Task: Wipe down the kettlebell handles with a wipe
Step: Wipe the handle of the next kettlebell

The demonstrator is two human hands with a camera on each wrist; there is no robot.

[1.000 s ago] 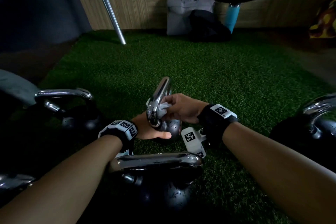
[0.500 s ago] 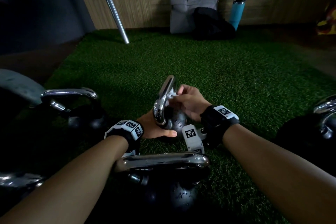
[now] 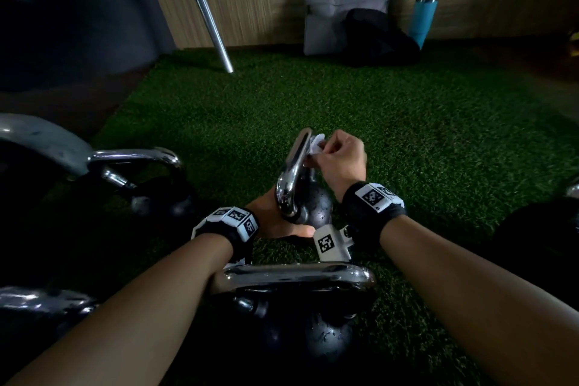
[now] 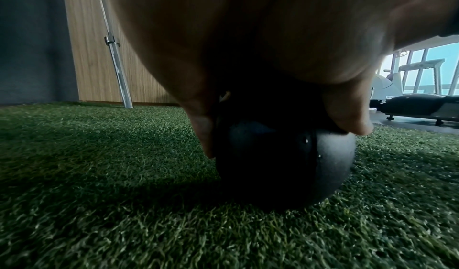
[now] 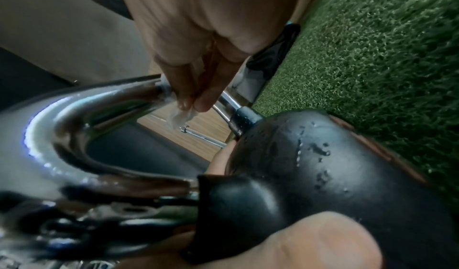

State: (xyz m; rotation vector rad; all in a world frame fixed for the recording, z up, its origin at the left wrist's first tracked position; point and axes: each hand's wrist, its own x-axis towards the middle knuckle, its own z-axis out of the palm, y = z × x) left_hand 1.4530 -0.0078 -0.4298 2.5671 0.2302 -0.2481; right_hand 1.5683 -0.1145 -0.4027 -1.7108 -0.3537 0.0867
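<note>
A small black kettlebell [image 3: 313, 207] with a chrome handle [image 3: 296, 163] stands on the green turf at the centre. My left hand [image 3: 275, 222] grips its ball [image 4: 285, 165] from the left, fingers and thumb curled round it. My right hand [image 3: 338, 160] pinches a white wipe [image 3: 316, 144] against the upper part of the handle. The right wrist view shows the wipe [image 5: 180, 116] wrapped on the chrome handle [image 5: 99, 104] under my fingertips [image 5: 198, 100]. Water drops sit on the ball [image 5: 323, 155].
More chrome-handled kettlebells stand close by: one just in front of me [image 3: 297, 316], one at the left [image 3: 150, 185], one at the bottom left [image 3: 40, 304], one at the right edge [image 3: 545, 244]. A barbell [image 3: 206, 16], a grey bag [image 3: 338, 19] and a blue bottle [image 3: 423, 22] stand by the wooden wall.
My right hand has slid the wipe up the handle, from its lower part to near the top. My left hand keeps its hold on the ball.
</note>
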